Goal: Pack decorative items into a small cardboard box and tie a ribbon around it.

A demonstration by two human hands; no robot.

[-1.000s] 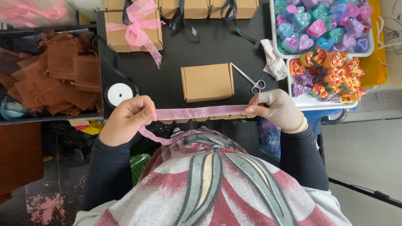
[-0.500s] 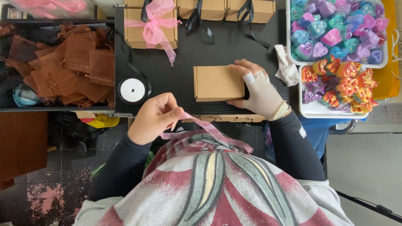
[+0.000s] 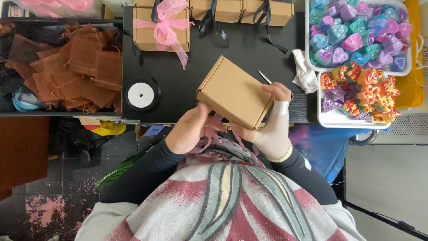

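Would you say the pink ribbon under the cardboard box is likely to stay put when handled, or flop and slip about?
The pink ribbon probably flops: it hangs in loose loops below the left hand. It looks thin and sheer, so likely very light and apt to slide off the smooth cardboard box, which the right hand holds tilted. It should bend and knot easily.

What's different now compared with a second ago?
The right hand let go of the pink ribbon, took the small brown box off the black table and lifted it, tilted. The left hand kept the ribbon. The ribbon spool stayed put.
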